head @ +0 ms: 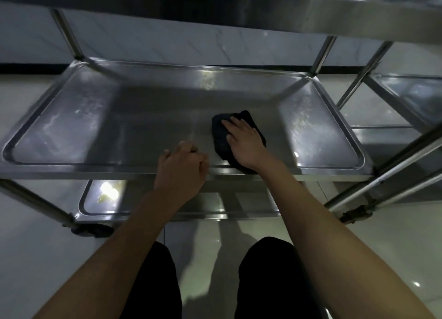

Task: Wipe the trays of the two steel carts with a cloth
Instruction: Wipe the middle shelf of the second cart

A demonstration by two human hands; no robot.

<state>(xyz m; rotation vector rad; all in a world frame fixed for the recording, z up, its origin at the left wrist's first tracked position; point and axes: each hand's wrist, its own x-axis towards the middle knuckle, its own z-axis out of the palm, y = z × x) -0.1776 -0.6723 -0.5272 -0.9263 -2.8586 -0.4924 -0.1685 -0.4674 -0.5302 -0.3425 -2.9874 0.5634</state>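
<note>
**Cloth flat on the middle tray, cart frame all around**

A second steel cart (406, 108) stands just beside mine on the right, its slanted posts (392, 165) crossing near my right forearm. The top tray (334, 14) overhangs my view, and the lower tray (100, 199) sits beneath, above a caster (92, 230) on the tiled floor (358, 259).

My right hand (244, 141) lies with fingers spread, pressing the dark cloth (223, 136) onto the middle tray (71, 127), right of centre and reaching its near rim. My left hand (181, 168) curls over that near rim (95, 169), gripping it.

The tray's raised lip runs round all four sides. Bare steel stretches left of the cloth and a narrower strip right.
</note>
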